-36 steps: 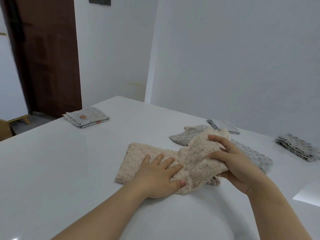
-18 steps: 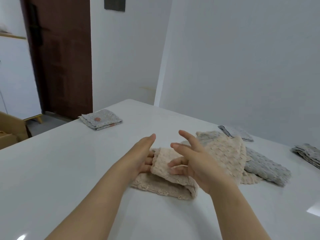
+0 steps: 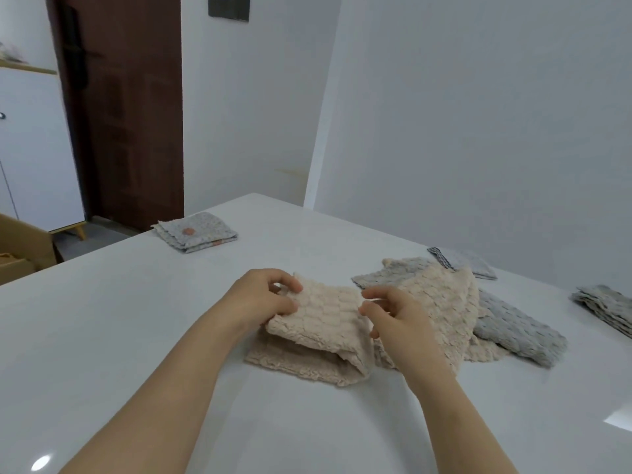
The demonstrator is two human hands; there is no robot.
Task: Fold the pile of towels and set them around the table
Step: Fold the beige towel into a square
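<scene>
White glossy table (image 3: 136, 336) filling lower frame, far corner toward the wall join. Brown door (image 3: 126, 114) behind far-left corner. White cabinet (image 3: 34, 148) and cardboard box (image 3: 20, 248) left of door. Dark plate (image 3: 228, 6) high on wall, unreadable.

Towel pile (image 3: 496, 323) mid-table toward right edge: loose beige waffle piece over grey waffle piece, both unfolded and crumpled.

Beige towel (image 3: 325, 330) at table centre, just left of pile and touching it. Doubled over, fold at near-right, top layer raised a little at far-left.

Grey folded stack (image 3: 605, 309) at right edge, partly cut by frame. Folded floral towel (image 3: 196, 232) at far-left edge near the corner, small orange-pink mark on top, too small to read. Flat patterned towel (image 3: 472, 265) by far edge behind pile, dark trimmed border.

Left hand (image 3: 263, 299) at left side of beige towel's top layer. Fingers (image 3: 289, 285) curled over far edge, thumb pressed on upper face, pinching that corner.

Right hand (image 3: 396, 323) at right side of same layer. Fingers (image 3: 371, 294) half curled, index and thumb tips close together at the cloth edge. Pinching or only touching: cannot tell.

Both forearms bare, reaching in from near edge.
</scene>
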